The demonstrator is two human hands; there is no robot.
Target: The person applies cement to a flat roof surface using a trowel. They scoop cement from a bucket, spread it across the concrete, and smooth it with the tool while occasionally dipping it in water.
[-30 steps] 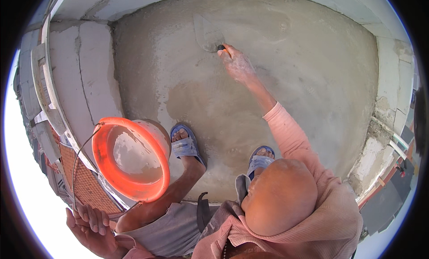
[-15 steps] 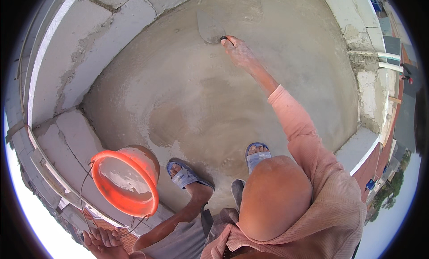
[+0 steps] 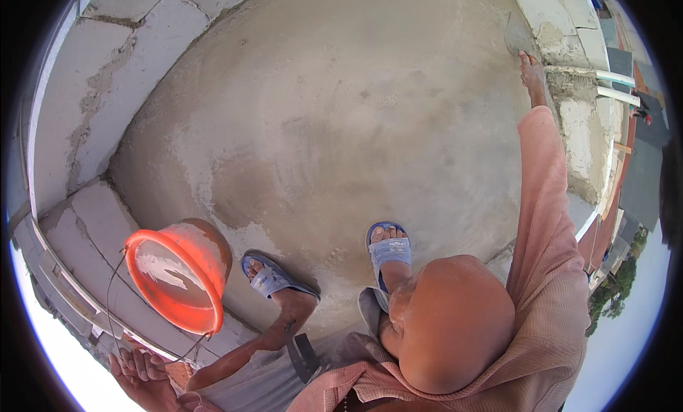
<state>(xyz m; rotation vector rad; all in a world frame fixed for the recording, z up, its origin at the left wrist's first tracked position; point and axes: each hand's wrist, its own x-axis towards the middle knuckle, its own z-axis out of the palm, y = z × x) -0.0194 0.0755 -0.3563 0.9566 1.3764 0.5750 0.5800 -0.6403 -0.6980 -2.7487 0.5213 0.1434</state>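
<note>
My right hand (image 3: 532,72) is stretched far out to the right, closed on the handle of a trowel. The thin grey blade of the trowel (image 3: 519,36) lies on the wet mortar floor (image 3: 320,127), close beside the right block wall (image 3: 558,39). At the lower left, my left hand (image 3: 144,373) has its fingers curled around the wire handle of an orange bucket (image 3: 213,252). The bucket leans with its mouth toward me, and wet grey mortar (image 3: 162,273) shows inside it.
Pale block walls with mortared joints, such as the left wall (image 3: 92,92), enclose the floor. Two white pipes (image 3: 617,93) stick out through the right wall. My feet in blue sandals (image 3: 390,250) stand on the near part of the floor, right of the bucket.
My right hand and the trowel have swept from the far middle of the floor to the right wall. The bucket and left hand appear slightly further left as the view shifted.
</note>
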